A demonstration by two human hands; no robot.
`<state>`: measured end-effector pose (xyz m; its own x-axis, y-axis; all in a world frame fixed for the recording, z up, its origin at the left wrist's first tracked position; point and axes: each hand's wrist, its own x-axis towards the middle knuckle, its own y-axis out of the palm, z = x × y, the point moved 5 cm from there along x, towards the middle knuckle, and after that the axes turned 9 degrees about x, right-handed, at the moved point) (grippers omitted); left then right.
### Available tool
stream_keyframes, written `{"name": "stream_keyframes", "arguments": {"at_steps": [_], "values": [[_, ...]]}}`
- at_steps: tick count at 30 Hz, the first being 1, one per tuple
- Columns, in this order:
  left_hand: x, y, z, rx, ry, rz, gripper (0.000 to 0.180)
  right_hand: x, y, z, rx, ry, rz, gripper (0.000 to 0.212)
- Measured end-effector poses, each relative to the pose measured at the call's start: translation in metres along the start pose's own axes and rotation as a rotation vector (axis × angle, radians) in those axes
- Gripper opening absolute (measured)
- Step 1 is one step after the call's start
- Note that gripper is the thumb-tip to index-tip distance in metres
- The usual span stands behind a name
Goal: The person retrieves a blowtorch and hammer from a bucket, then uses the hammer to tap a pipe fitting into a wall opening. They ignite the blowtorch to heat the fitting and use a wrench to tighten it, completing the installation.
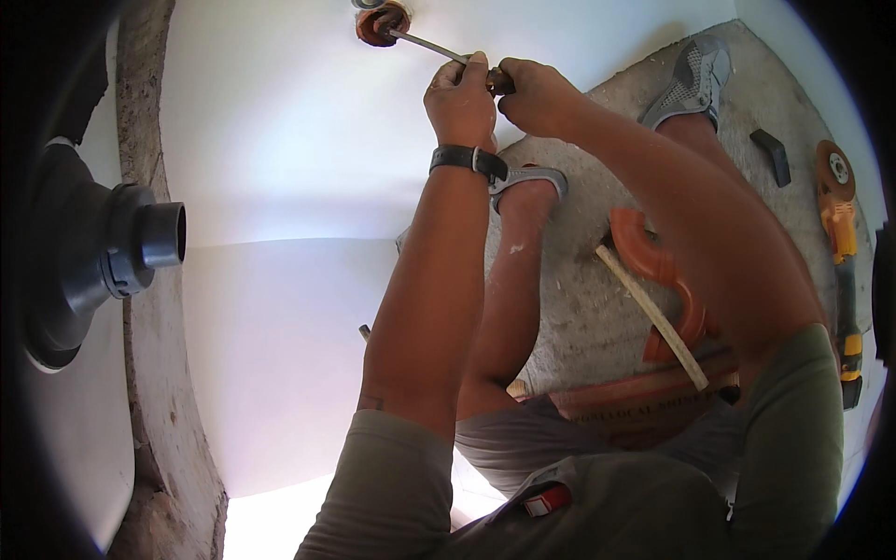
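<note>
Both my hands are on a long screwdriver [427,44] at the white wall [280,121]. My right hand [539,98] is closed round its dark handle [502,82]. Further along, the fingers of my left hand [459,103] pinch the metal shaft; a black-strapped watch [469,161] is on that wrist. The shaft slants up and left, its tip at the mouth of a reddish-orange pipe [375,28] set in a round hole in the wall. How deep the tip sits is hidden by the pipe rim.
On the concrete floor [579,308] to the right lie curved orange pipe fittings [644,247], a wooden stick [653,317], a black angled piece [772,157] and a yellow angle grinder [840,224]. A dark grey plastic fitting [112,243] juts in at left, near a rough wall edge [173,308].
</note>
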<state>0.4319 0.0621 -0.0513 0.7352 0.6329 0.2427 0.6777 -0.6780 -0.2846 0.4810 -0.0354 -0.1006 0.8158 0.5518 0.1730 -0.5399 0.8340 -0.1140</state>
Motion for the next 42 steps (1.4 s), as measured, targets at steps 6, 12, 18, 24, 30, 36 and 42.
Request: {"name": "stream_keyframes", "arguments": {"at_steps": [6,12,18,24,30,36,42], "values": [[0.025,0.004,0.007,0.06,-0.101,0.049,0.017,0.02,-0.006,-0.005,-0.262,-0.012,-0.184,0.025],[0.048,0.007,0.006,-0.054,-0.104,0.028,0.019,0.047,-0.002,0.005,-0.232,-0.046,-0.106,0.028],[0.063,0.008,0.0,-0.385,-0.208,0.104,0.017,0.04,-0.014,0.015,-0.331,-0.018,-0.164,0.03],[0.078,0.022,-0.009,-0.665,-0.282,0.302,0.019,0.036,-0.025,0.028,-0.427,0.077,-0.161,0.027],[0.058,0.039,-0.02,-0.745,-0.476,-0.079,0.015,0.031,-0.038,0.035,-0.502,0.003,-0.094,0.021],[0.036,0.04,-0.039,-0.768,-0.438,-0.203,0.019,0.033,-0.046,0.039,-0.623,-0.129,-0.061,0.023],[0.03,0.036,-0.042,-0.758,-0.41,-0.183,0.015,0.021,-0.047,0.042,-0.619,-0.206,-0.067,0.02]]}}
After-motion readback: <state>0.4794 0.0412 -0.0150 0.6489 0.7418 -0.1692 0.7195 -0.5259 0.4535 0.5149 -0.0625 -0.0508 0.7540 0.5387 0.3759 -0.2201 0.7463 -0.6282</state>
